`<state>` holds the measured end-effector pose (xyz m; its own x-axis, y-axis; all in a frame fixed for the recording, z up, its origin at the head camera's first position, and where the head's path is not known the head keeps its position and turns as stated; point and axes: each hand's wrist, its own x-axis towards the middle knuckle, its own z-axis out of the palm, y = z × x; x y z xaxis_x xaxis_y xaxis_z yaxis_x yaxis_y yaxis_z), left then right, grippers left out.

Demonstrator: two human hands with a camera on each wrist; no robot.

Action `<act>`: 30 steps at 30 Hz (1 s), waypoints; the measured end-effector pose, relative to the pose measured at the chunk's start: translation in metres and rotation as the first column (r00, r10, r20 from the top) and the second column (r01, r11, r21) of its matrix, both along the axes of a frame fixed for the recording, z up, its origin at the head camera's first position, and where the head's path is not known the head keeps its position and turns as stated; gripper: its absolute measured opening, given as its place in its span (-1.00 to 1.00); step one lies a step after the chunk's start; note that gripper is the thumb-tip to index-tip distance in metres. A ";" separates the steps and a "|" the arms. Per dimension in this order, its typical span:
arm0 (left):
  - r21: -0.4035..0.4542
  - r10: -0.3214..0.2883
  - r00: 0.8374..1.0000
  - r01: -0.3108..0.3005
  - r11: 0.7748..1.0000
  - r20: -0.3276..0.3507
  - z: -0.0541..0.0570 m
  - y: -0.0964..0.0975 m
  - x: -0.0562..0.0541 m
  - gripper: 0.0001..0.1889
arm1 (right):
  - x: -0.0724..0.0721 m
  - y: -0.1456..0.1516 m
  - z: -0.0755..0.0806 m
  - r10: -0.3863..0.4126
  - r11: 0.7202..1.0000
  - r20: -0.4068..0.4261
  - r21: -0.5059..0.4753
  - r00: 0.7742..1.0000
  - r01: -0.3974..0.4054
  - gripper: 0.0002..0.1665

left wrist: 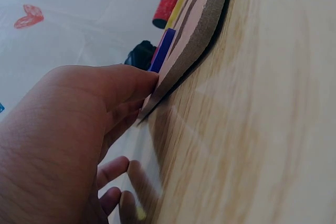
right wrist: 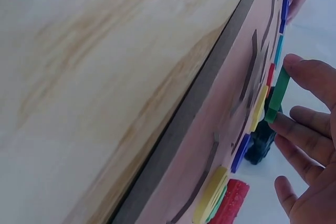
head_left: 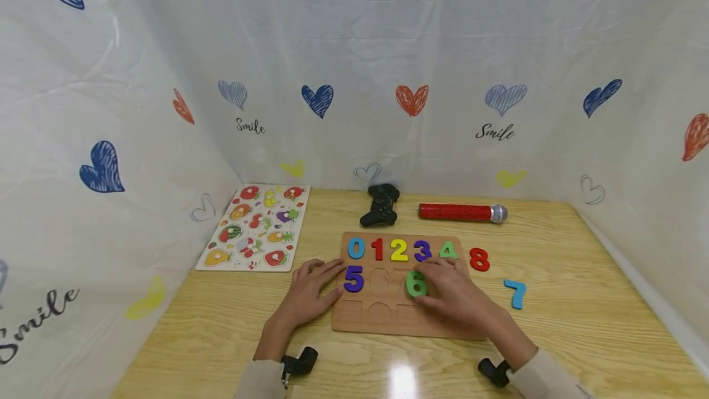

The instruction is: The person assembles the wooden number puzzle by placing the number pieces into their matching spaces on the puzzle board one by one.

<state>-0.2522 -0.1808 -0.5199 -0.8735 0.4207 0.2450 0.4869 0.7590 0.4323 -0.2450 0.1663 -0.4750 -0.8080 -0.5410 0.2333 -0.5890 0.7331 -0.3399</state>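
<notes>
Between thumb and fingertips, my right hand (head_left: 451, 288) pinches a green number 6 (head_left: 416, 284), held above the wooden number board (head_left: 382, 322). The right wrist view shows the green piece (right wrist: 278, 94) edge-on, raised off the board surface. My left hand (head_left: 311, 291) rests at the board's left edge, its thumb and fingertips touching the side near the purple 5 (head_left: 353, 279). Set along the board's top row are a blue 0 (head_left: 356, 248), red 1 (head_left: 377, 249), yellow 2 (head_left: 399, 250), purple 3 (head_left: 422, 250) and green 4 (head_left: 448, 250). Carved recesses show in the lower rows.
Right of the board lie a red 8 (head_left: 479, 259) and a blue 7 (head_left: 516, 294). A yellow piece (right wrist: 211, 195) sits on the board, hidden by my hand in the head view. Behind are a black game controller (head_left: 381, 205), red microphone (head_left: 462, 212) and fruit puzzle board (head_left: 252, 229).
</notes>
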 end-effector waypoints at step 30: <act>0.015 0.002 1.000 -0.002 1.000 -0.025 -0.001 0.001 0.000 -0.45 | -0.012 -0.032 -0.006 0.101 0.995 -0.033 -0.004 0.994 -0.102 -0.35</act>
<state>-0.2521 -0.1794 -0.5214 -0.8678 0.4152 0.2729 0.4961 0.7537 0.4311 -0.2574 0.1345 -0.4808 -0.7408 -0.6184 0.2625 -0.6713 0.6670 -0.3233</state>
